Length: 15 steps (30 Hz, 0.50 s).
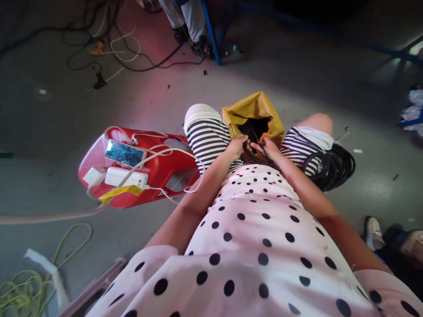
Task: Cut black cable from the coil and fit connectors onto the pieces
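Observation:
Between my knees stands a yellow bag [254, 108] with its mouth gaping and dark contents inside, too shadowed to make out. At the bag's near edge my left hand [237, 147] is closed on a black cable [251, 156]. My right hand [269, 149] is close beside it, its fingers closed round the same dark cable, part of which curves below the hands. The fingertips nearly meet, and finer detail between them is too small to tell. A coil of black cable [333, 167] hangs by my right thigh.
On my left a red plastic stool [158, 169] carries a phone [124, 152], a white power bank [127, 177], a white charger [94, 176] and white cords. Yellow-green cord [26, 286] lies lower left. Black cables [148, 68] and another person's feet [198, 44] are ahead; shoes [374, 231] show at right.

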Each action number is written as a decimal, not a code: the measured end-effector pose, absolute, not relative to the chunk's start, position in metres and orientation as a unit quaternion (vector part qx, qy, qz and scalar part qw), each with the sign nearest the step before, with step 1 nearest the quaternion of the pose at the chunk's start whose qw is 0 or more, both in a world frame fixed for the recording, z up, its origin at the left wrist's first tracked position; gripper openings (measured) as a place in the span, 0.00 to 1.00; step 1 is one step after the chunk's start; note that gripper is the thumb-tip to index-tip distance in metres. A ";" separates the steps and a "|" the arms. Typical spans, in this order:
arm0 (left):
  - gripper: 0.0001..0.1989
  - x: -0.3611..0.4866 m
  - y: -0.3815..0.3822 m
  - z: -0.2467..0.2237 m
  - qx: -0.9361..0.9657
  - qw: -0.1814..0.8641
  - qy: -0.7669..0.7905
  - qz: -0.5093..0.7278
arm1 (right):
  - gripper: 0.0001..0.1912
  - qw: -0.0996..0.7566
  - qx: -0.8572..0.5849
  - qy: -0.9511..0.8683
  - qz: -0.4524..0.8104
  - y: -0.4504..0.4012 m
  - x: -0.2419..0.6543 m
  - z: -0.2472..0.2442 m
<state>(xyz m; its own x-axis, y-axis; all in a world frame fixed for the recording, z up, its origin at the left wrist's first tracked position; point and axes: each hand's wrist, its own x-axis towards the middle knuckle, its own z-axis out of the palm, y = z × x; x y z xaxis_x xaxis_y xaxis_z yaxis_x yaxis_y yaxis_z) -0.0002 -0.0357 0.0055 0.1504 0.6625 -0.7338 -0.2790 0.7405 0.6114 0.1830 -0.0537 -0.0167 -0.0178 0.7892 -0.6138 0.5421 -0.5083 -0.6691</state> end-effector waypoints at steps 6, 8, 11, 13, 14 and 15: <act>0.09 0.005 -0.036 0.005 0.273 0.706 0.578 0.305 | 0.30 0.064 -0.684 -0.523 0.505 -0.051 0.183 -0.001; 0.11 0.004 -0.036 0.004 0.290 0.702 0.579 0.296 | 0.30 0.060 -0.683 -0.529 0.500 -0.050 0.183 0.002; 0.14 0.003 -0.035 0.003 0.294 0.697 0.586 0.292 | 0.30 0.066 -0.677 -0.535 0.501 -0.050 0.184 0.003; 0.15 0.002 -0.035 0.002 0.296 0.695 0.588 0.289 | 0.31 0.066 -0.675 -0.540 0.499 -0.050 0.184 0.003; 0.15 0.002 -0.035 0.001 0.299 0.695 0.588 0.286 | 0.31 0.066 -0.674 -0.542 0.497 -0.050 0.184 0.002; 0.15 0.002 -0.035 0.000 0.301 0.696 0.587 0.285 | 0.31 0.065 -0.674 -0.543 0.497 -0.049 0.184 0.001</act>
<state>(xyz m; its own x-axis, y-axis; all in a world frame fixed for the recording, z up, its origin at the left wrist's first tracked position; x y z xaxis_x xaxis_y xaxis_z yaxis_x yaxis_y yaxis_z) 0.0016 -0.0346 0.0004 0.1497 0.7495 -0.6448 -0.0435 0.6565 0.7530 0.1839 -0.0493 0.0008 -0.0837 0.7966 -0.5986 0.6676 -0.4012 -0.6272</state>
